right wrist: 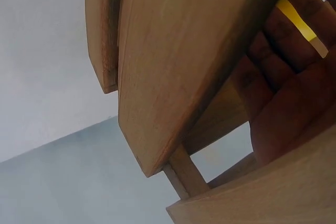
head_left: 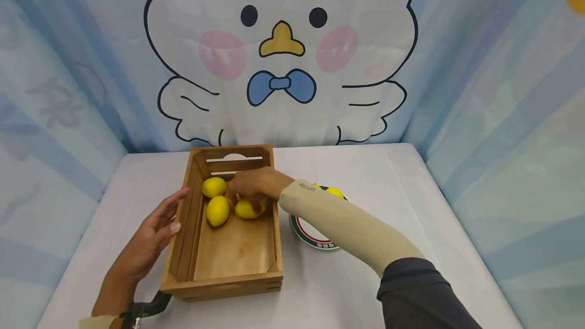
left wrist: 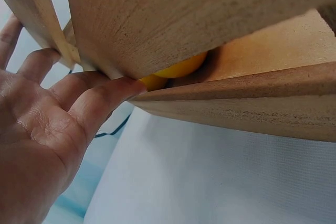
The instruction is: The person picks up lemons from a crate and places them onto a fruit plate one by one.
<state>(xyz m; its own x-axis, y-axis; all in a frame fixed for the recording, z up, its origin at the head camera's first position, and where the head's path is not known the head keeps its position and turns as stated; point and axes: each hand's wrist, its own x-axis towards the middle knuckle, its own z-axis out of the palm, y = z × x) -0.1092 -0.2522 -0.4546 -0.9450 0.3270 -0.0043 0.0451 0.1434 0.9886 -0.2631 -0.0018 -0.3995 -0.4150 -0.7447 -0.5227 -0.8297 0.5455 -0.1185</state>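
Your right hand is down inside the crate with its fingers bent round a lemon, thumb on the near side; the gap is no wider than the fruit. In the right wrist view, yellow shows between the fingers, though much of the palm's contact is hidden in shadow. The held lemon lies low in the crate, close to its right wall, and whether it bears on the floor you cannot be told from these views.

Your left hand has hold of nothing. Its fingers are extended and spread against the outside of the crate's left wall, and the left wrist view shows one fingertip at the gap between two slats.

The wooden crate stands upright on the table, its slatted end away from you. Two more lemons lie in it, left of your right hand, one behind the other along the left wall.

Right of the crate, partly covered by your beige sleeve, is a white plate with a red ring and a green rim. Yellow fruit shows at its far side. A white cloth covers the table; behind it hangs a curtain printed with a cartoon bird.
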